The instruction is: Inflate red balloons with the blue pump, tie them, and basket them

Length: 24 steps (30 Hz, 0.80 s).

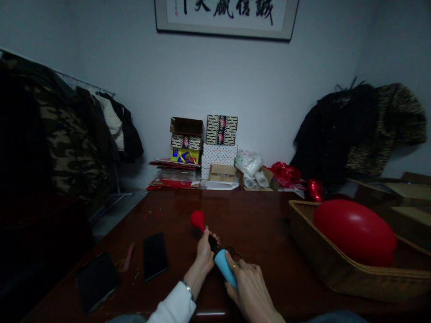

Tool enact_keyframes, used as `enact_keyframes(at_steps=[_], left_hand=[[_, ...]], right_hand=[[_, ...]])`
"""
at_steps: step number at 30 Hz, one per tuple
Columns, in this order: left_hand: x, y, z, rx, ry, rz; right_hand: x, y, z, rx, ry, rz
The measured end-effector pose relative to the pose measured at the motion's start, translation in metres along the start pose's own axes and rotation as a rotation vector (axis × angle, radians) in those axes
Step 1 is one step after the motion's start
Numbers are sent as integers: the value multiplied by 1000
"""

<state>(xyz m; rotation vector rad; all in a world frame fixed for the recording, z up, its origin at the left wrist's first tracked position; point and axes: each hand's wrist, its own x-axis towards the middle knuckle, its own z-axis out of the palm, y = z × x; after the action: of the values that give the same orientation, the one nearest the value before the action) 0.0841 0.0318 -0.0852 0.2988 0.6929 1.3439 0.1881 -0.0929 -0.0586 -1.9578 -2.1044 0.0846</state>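
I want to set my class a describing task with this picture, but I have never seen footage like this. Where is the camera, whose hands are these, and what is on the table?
There is no machine here. One camera sits on a person's head and looks forward and down, so the two hands at the bottom are that person's own. The left hand, in a white sleeve, grips the black tip of a blue hand pump, where a small red balloon is fitted. The right hand wraps the pump's blue body. Both are above a dark wooden table. To the left on it lie two dark phones. To the right stands a wicker basket holding a large red balloon. Boxes are stacked at the table's far end.
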Motion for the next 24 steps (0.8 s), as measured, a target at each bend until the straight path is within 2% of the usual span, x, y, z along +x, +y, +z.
enact_keyframes(at_steps=[4,8,14,19,21,24], left_hand=[[5,3,-2,0,5,25],[14,6,-7,-8,4,70],[20,11,-11,-59,-6,74],[22,12,-13,-80,-9,69],[22,13,-13,-98,-11,76],[21,13,-11,-120,-5,73]], right_hand=[[-1,-7,2,-38,46,-19],[-10,-5,14,-70,133,-47],[-27,28,41,-88,250,-232],[-43,55,51,-151,324,-336],[-50,58,53,-167,355,-339],[-56,58,53,-186,423,-263]])
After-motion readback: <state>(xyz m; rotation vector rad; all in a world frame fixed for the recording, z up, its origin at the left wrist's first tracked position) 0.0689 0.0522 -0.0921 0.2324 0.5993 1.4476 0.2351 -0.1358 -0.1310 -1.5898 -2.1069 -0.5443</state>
